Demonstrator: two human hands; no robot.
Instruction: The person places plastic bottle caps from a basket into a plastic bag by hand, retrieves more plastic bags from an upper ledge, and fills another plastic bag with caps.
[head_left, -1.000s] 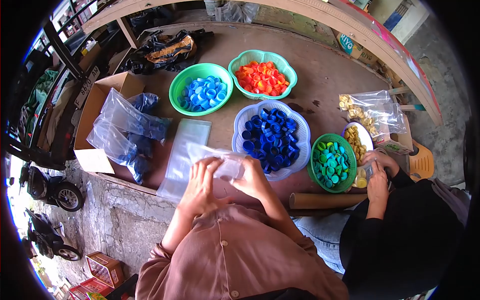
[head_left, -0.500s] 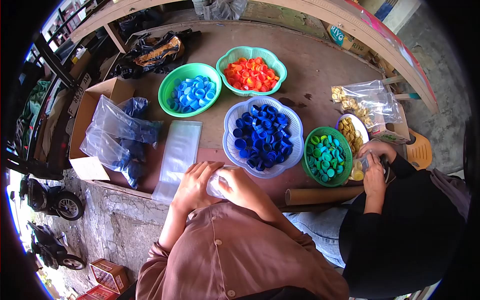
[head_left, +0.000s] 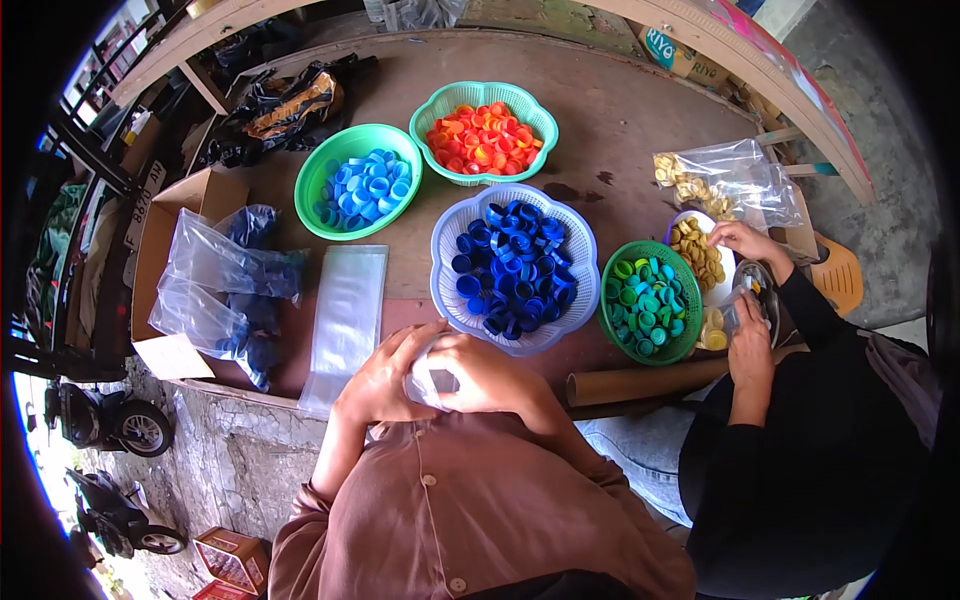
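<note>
Close to my chest, my left hand (head_left: 385, 380) and my right hand (head_left: 485, 375) are both closed on a clear plastic bag (head_left: 424, 385), its mouth spread between them. Just left of my hands lies a stack of flat clear plastic bags (head_left: 347, 325). Beyond them stands a lavender basket (head_left: 443, 290) heaped with dark blue caps (head_left: 515, 265). Farther back are a green basin (head_left: 310, 175) of light blue caps (head_left: 365, 188) and a mint basket (head_left: 548, 120) of orange caps (head_left: 487, 138).
A dark green basket (head_left: 608, 325) holds teal and green caps. At right, a co-worker's hands (head_left: 748, 345) work beside a white bowl (head_left: 722, 285) with gold caps. An open carton (head_left: 155, 260) with bagged blue caps stands at left. A cardboard tube (head_left: 640, 378) lies along the front edge.
The bag between my hands has been spread wider, with a gap now showing. One of the co-worker's hands has moved up to the gold caps. The view has shifted slightly.
</note>
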